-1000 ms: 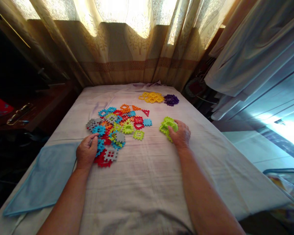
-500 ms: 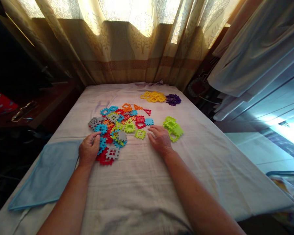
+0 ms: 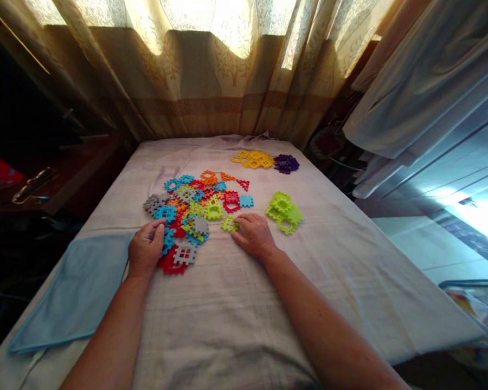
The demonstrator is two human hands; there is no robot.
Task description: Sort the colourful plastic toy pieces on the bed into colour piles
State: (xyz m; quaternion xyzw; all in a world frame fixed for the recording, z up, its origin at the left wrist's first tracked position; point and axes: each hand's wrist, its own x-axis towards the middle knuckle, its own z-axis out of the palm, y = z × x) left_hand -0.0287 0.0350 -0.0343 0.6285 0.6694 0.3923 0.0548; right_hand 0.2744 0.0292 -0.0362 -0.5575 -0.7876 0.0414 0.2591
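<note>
My right hand [image 3: 254,234] has its thumb and fingers on the right edge of a lime-green window-shaped building piece [image 3: 228,223], which lies on the cloth. My left hand [image 3: 146,246] is at the left side of a mixed pile, its fingers curled and pressed together; whatever may be in them is hidden. Beside it are blue pieces [image 3: 165,214] and a grey window piece [image 3: 185,253] on top of red ones [image 3: 171,266]. To the right of my right hand lies a group of lime-green pieces [image 3: 283,212].
Yellow pieces [image 3: 252,159] and dark purple pieces [image 3: 286,163] form two groups at the back. A light blue cloth [image 3: 71,292] lies at the left edge of the covered table [image 3: 211,325]. Curtains [image 3: 203,81] hang behind; white fabric [image 3: 406,92] hangs at right.
My right hand has moved left and its fingers have come onto the lime-green window piece. My left hand stays by the pile. The view has shifted slightly.
</note>
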